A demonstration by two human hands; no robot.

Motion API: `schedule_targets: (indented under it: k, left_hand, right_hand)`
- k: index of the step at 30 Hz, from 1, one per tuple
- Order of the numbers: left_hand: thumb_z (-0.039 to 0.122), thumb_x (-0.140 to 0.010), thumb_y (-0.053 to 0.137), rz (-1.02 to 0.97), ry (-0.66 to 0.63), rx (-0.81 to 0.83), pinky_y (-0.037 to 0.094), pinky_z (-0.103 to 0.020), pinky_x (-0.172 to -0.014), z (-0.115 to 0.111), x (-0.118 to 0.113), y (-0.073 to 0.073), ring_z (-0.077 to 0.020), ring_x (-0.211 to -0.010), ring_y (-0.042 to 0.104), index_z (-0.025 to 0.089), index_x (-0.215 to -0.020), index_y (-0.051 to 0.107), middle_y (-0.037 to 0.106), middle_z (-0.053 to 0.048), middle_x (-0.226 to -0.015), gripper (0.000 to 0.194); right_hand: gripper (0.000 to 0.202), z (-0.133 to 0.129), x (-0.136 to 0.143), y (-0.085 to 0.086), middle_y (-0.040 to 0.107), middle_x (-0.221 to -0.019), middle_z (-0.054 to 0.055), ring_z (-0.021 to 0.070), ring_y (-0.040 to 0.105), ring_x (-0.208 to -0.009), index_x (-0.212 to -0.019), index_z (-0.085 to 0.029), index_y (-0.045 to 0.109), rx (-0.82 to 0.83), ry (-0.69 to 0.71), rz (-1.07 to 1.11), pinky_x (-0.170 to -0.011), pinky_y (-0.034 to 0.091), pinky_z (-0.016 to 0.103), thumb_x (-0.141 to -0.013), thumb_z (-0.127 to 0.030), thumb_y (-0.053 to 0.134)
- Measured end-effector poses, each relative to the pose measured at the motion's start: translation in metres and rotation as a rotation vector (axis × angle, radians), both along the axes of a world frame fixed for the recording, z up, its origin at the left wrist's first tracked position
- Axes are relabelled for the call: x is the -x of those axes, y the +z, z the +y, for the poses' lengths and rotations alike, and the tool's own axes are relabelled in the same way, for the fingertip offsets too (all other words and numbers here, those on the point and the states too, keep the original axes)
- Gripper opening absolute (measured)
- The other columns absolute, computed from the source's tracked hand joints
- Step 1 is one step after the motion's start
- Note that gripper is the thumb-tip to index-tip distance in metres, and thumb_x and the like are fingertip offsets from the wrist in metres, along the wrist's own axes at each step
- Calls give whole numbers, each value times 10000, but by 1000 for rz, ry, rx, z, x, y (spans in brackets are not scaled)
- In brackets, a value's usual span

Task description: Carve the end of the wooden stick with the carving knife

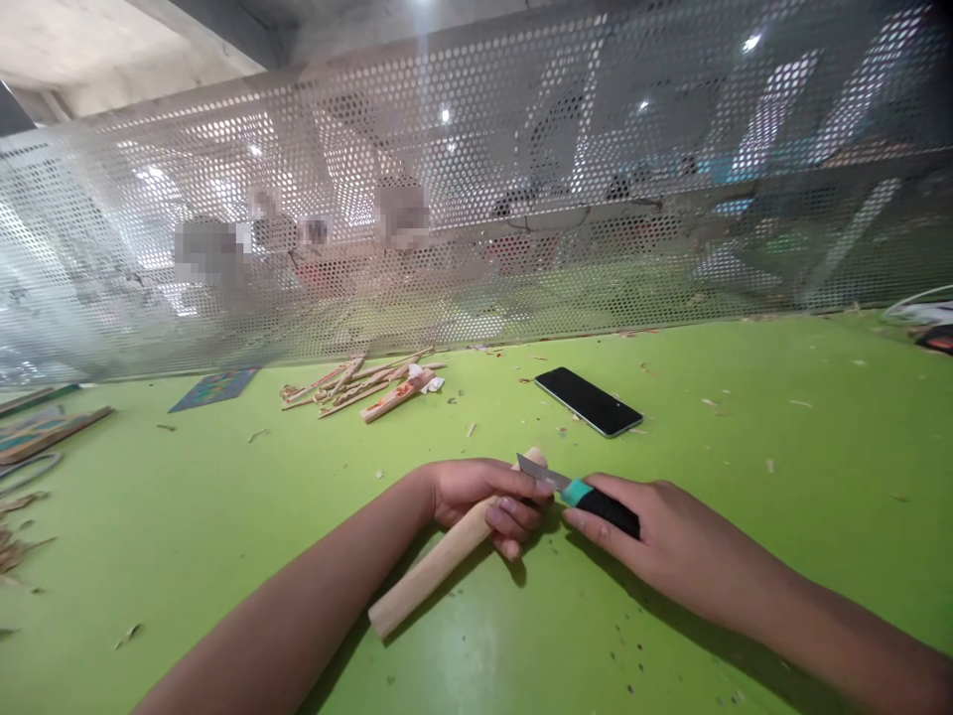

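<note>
Head view, close in: fingers (512,512) of the left hand (469,487) curled round a pale wooden stick (439,576), with one end poking out past the hand and the longer end sticking out the other side. In the right hand (662,521), wrapped tight by its handle, a black and green knife (607,509). Thin blade (534,468) over the far end of the stick, very close to the left fingertips. Hard to say if touching the wood or just above it.

How far along? Looks like a good bit done on the outside: bare, smooth and nearly round, with no bark in sight. No deep cut to be seen, though partly hidden under the left fingers. With the blade at the far end, probably some cutting left there; how much, hard to know.

Further out, on the green tabletop (707,636): a black phone (588,400) just past the hands, and left of it a messy heap of thin sticks (355,382) with an orange-stained piece of wood (398,399). Over by the left edge, some shavings (19,546), flat boards (60,434) and, a bit apart, a blue card (213,389). Behind everything, a screen full of little holes (462,298).
</note>
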State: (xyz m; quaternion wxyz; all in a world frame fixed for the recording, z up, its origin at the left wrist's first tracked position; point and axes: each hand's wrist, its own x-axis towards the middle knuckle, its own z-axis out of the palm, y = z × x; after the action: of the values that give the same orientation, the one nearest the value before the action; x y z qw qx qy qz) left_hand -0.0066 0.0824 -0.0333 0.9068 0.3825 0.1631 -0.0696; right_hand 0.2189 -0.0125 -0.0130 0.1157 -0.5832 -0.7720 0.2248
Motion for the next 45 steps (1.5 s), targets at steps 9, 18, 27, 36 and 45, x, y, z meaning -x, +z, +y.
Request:
schedule_targets:
  k: [9,18,27,36,45]
  left_hand:
    - [403,-887,743,4,16,-19,541,-208,-687,-1,0,3,-47,-454,272,208,-808,507,362,112,-582,316]
    - [414,-866,765,10,8,-33,543,-217,-689,0,0,2,-46,-450,275,212,-791,491,362,112,-577,349]
    - [409,-884,745,16,7,-40,536,-217,-691,-1,0,3,-50,-467,256,210,-803,494,343,111,-591,330]
    - [429,-869,758,17,2,-48,538,-221,-675,-1,-1,0,-55,-469,243,219,-770,470,318,108,-593,369]
    - [427,-877,749,22,14,-44,541,-234,-692,-1,0,0,-57,-471,243,217,-798,490,313,111,-600,343]
  right_hand:
    - [372,0,-1,2,686,-709,14,188,571,-584,-909,-236,634,21,18,30,-522,317,277,-1011,-544,452]
    - [383,2,-1,2,676,-702,24,174,536,-568,-896,-218,651,31,38,79,-511,319,277,-1009,-535,468]
    - [407,4,-3,2,663,-759,18,173,525,-613,-921,-226,646,85,52,108,-546,344,275,-1014,-570,448]
    - [408,3,-5,3,679,-770,28,171,530,-620,-941,-214,679,75,57,131,-535,343,269,-1009,-562,477]
    - [414,3,-5,2,652,-751,15,163,508,-610,-915,-221,662,84,50,116,-533,331,265,-1012,-570,462]
